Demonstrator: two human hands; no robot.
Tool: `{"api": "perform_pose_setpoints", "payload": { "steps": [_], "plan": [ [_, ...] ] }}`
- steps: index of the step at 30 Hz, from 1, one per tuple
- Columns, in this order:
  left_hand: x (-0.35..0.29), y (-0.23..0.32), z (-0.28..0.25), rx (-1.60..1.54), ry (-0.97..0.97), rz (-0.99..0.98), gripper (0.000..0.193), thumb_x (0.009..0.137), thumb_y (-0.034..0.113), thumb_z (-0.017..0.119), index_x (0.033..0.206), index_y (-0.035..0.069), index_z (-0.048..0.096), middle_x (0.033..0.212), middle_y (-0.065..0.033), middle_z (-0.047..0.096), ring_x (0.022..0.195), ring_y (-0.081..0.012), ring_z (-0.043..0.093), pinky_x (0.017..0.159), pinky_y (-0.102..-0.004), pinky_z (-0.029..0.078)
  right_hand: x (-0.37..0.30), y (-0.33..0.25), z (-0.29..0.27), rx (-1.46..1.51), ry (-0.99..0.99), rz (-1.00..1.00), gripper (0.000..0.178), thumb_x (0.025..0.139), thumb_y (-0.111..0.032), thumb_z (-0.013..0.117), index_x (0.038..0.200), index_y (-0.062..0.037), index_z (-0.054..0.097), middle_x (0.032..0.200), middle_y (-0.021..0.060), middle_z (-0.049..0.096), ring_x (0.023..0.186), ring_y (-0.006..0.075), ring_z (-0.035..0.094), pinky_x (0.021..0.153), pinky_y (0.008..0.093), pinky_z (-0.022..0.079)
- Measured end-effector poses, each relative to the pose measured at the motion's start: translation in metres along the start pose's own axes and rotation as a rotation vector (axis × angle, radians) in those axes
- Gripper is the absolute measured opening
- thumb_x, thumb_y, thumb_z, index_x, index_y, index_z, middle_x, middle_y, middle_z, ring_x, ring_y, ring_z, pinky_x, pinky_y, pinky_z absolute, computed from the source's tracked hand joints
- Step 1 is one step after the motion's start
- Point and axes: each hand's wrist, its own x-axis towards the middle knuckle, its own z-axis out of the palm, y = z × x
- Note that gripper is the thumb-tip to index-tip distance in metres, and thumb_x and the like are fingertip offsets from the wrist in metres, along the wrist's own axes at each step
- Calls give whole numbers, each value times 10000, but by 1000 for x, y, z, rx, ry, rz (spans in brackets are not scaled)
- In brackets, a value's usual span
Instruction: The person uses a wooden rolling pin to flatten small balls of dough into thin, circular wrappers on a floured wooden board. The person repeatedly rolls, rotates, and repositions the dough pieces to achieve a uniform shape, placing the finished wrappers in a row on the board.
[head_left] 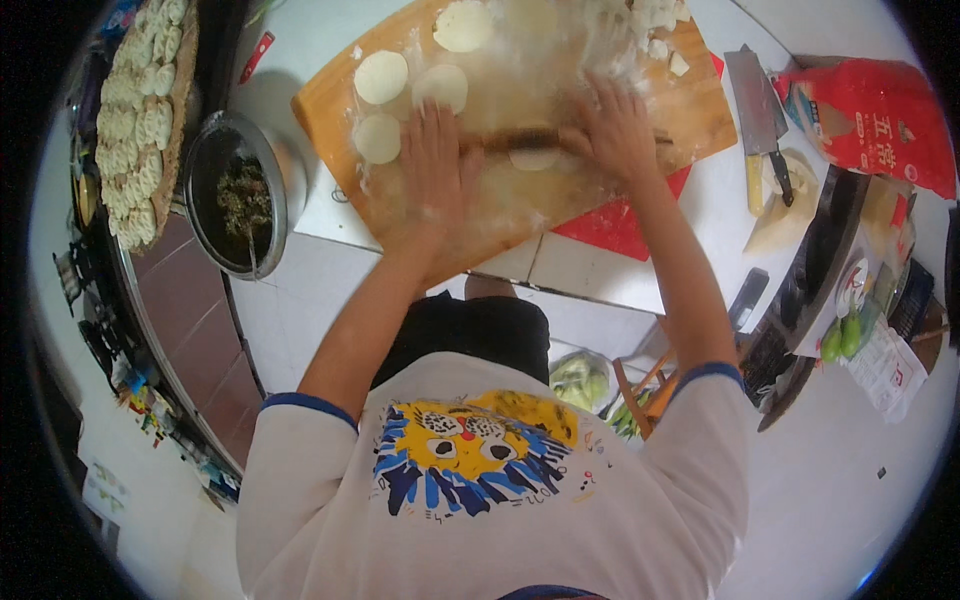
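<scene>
A wooden rolling pin (515, 140), blurred by motion, lies across a floured wooden board (450, 230). My left hand (436, 160) is laid flat over its left end, fingers stretched forward and touching a round dough wrapper (440, 88). Over the other end my right hand (606, 130) rests with fingers extended and slightly spread, also smeared. A pale dough round (534, 159) shows partly from under the pin. Other flattened wrappers sit at the board's left, among them one (381, 77) and another (463, 26) farther back. Small dough pieces (660, 15) are at the far right.
To the left stand a metal bowl (192, 190) of dark chopped filling and a tray (183, 100) crowded with dumplings. A red-handled tool (257, 57) lies behind the bowl. A cleaver (757, 95), a black-handled knife (781, 178) and a red bag (870, 120) lie right.
</scene>
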Motion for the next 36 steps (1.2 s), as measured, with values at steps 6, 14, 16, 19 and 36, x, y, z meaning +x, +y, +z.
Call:
{"api": "perform_pose_setpoints", "payload": {
  "steps": [6, 14, 16, 19, 36],
  "plan": [
    [-43, 5, -4, 105, -222, 86, 769, 909, 408, 529, 1451, -63, 257, 1525, -276, 228, 1429, -417, 184, 1164, -527, 150, -26, -1, 3, -102, 26, 78, 551, 911, -506, 496, 1417, -290, 461, 1570, 97, 246, 1451, 318, 200, 1128, 653, 69],
    [12, 1, -7, -43, 59, -59, 772, 918, 348, 528, 1493, -29, 177, 1554, -267, 146, 1431, -455, 149, 1148, -577, 159, 28, -5, 11, -191, 86, 30, 629, 876, -492, 543, 1449, -266, 413, 1543, 110, 294, 1413, 328, 281, 1095, 688, 133],
    [5, -1, -10, -10, 21, -25, 748, 921, 357, 522, 1480, -29, 210, 1547, -269, 168, 1425, -450, 168, 1146, -573, 164, 21, 4, 21, -127, 125, 81, 637, 870, -488, 553, 1446, -253, 416, 1535, 118, 308, 1413, 334, 282, 1093, 686, 135],
    [-53, 10, -15, -53, -103, 34, 694, 909, 352, 535, 1440, -34, 312, 1521, -269, 244, 1409, -434, 223, 1135, -560, 200, -28, -13, -7, 66, 85, -61, 598, 831, -453, 621, 1338, -154, 518, 1415, 143, 448, 1341, 348, 376, 1076, 631, 217],
    [68, 76, 21, -450, -329, -158, 217, 790, 123, 679, 975, 34, 610, 993, -197, 623, 907, -367, 610, 804, -462, 497, -106, -47, -5, 610, 449, 719, 252, 879, -142, 666, 1044, 24, 573, 917, 162, 558, 858, 310, 556, 773, 372, 456]
  ]
}}
